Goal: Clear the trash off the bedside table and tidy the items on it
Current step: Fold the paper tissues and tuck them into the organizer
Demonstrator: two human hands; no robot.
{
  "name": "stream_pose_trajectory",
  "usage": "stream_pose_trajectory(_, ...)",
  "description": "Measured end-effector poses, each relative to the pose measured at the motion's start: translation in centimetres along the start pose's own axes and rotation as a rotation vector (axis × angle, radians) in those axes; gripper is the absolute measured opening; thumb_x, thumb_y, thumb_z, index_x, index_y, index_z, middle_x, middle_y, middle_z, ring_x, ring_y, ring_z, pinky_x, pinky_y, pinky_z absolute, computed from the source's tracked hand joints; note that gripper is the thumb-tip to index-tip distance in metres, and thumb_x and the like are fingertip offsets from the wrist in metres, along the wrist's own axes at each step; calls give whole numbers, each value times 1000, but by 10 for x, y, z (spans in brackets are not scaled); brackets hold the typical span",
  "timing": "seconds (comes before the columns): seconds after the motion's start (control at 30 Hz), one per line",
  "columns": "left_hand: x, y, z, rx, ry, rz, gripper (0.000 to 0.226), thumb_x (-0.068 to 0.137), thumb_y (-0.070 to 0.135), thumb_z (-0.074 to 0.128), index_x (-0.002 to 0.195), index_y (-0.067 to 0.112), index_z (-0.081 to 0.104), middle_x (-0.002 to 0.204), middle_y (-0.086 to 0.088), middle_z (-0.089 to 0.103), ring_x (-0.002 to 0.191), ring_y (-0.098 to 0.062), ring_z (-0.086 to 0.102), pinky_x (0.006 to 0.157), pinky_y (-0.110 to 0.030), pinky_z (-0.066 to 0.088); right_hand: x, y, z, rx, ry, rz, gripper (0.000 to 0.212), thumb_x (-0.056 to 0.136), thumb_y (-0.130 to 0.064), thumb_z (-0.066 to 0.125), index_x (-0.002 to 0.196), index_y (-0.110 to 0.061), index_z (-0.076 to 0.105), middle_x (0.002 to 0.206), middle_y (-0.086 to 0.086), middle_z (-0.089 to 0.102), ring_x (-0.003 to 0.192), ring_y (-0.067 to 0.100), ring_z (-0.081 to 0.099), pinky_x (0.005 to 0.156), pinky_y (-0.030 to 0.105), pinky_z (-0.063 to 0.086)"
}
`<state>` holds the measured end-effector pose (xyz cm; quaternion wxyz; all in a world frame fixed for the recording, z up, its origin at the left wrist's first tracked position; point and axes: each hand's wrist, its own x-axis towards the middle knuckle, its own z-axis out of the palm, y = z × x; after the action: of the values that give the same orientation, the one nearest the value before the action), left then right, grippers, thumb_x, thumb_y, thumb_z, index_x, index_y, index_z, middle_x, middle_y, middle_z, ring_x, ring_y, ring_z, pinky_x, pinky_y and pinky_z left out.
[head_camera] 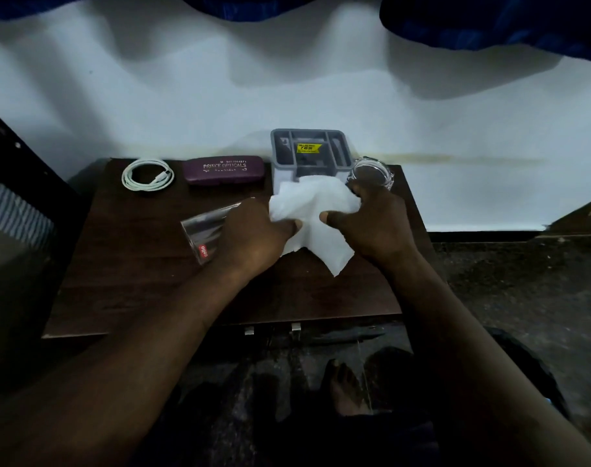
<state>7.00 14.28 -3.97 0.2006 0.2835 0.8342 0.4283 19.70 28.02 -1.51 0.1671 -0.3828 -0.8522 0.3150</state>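
A crumpled white tissue (312,210) is held above the dark wooden bedside table (135,264), pinched from both sides. My left hand (253,237) grips its left edge and also clasps a clear plastic wrapper (204,232) with a red label. My right hand (375,220) grips the tissue's right edge. Along the back of the table lie a coiled white cable (148,174), a purple glasses case (223,170), a grey compartment organiser (310,151) and a clear glass (371,171) just behind my right hand.
A white wall (287,79) rises behind the table, with blue curtain (489,18) hanging at the top. A dark frame and striped fabric (14,210) stand to the left. Dark speckled floor (523,281) lies to the right, and my bare foot (346,389) shows below the table's front edge.
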Motion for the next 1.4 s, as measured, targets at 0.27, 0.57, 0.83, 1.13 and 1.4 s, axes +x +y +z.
stream_pose_trajectory(0.27,3,19,-32,193,-160,202,31,84,37,82,67,32,57,70,16,61,67,2,57,56,-8,39,5,-6,-14,102,-71,-74,43,71,-25,92,108,-22,69,91,-17,66,77,-14,60,64,6,44)
stream_pose_trajectory(0.57,9,6,-43,21,-334,60,29,85,26,81,112,27,74,104,7,77,95,-14,73,83,-38,60,3,-7,-7,141,-439,-56,56,68,-47,84,118,-26,70,109,-1,78,101,18,75,89,52,61)
stream_pose_trajectory(0.83,7,-1,-41,84,-365,78,3,89,24,78,89,23,75,91,1,77,90,-21,75,76,-39,58,3,-20,12,70,-481,-69,33,89,-38,76,119,-25,72,109,-2,77,101,16,73,93,49,59)
stream_pose_trajectory(1.13,8,-7,-44,-92,-433,-43,2,90,18,78,92,17,79,94,-5,81,92,-29,77,88,-46,60,9,-13,6,343,-517,48,22,96,-21,70,114,-8,72,112,17,77,105,33,74,99,58,56)
stream_pose_trajectory(1.4,7,-8,-44,-268,-462,-124,14,95,21,74,107,14,78,104,-4,81,101,-28,76,94,-42,59,5,-8,1,474,-383,71,16,100,-14,66,85,-16,71,82,3,71,75,16,62,71,32,50)
